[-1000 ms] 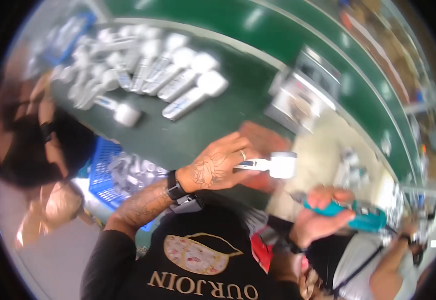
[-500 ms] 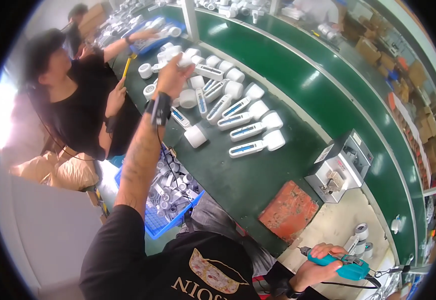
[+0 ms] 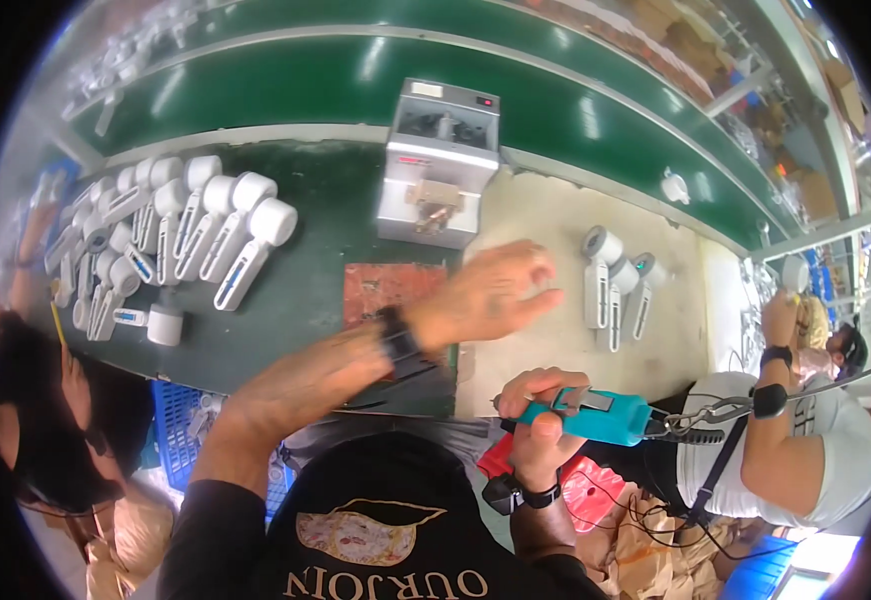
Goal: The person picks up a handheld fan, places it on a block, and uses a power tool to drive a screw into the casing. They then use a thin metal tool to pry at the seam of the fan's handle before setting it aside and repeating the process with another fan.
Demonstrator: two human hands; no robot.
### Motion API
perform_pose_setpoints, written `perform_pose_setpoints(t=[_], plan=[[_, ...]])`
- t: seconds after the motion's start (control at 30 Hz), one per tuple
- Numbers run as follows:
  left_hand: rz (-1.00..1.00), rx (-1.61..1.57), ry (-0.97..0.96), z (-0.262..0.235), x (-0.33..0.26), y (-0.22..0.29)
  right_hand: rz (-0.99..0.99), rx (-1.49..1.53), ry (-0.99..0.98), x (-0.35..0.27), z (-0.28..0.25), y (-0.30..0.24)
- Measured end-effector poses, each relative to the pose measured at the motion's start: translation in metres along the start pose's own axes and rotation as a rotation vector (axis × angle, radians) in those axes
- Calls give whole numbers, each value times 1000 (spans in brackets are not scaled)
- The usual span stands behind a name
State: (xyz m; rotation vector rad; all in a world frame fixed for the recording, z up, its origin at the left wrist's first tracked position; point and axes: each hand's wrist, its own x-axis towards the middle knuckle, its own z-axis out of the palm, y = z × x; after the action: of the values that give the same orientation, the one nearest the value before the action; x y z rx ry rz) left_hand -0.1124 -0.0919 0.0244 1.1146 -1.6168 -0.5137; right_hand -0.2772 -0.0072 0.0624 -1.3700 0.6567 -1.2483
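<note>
The teal electric screwdriver sits in your right hand, low and right of centre, lying roughly level with its cabled end pointing right toward a black cord. Your fingers are wrapped tight around its grip, and a dark watch shows on that wrist.

Your left hand is above it, fingers spread and loose, holding nothing; it is blurred and hovers over the boundary between the reddish mat and the pale part of the desk. A black band circles that wrist.

Just right of the left hand, three white handheld devices lie side by side on the pale surface, well clear of your fingers. Behind the mat stands a grey box-shaped machine. Further left, on the dark green part of the desk, many more white devices lie in rows with their round heads upward.

Beyond runs a green conveyor belt. One person in a white top works at your right, another at your left, beside a blue crate.
</note>
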Motion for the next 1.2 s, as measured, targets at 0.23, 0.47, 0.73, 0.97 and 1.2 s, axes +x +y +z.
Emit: perform_pose_setpoints(t=[0.23,0.47,0.73,0.97,1.2], plan=[[-479,252,-170,111,75,-18,18,-35,26,-21,-30,-4],[-570,142,-91,107,71,-50,12,-23,18,-17,-41,-6],[-57,324,15,1,-5,13,38,-136,89,8,-36,6],[-173,396,-257,-89,-78,27,49,-9,-38,34,-3,-2],[-42,501,-145,-102,-94,0,-131,195,-161,108,66,13]])
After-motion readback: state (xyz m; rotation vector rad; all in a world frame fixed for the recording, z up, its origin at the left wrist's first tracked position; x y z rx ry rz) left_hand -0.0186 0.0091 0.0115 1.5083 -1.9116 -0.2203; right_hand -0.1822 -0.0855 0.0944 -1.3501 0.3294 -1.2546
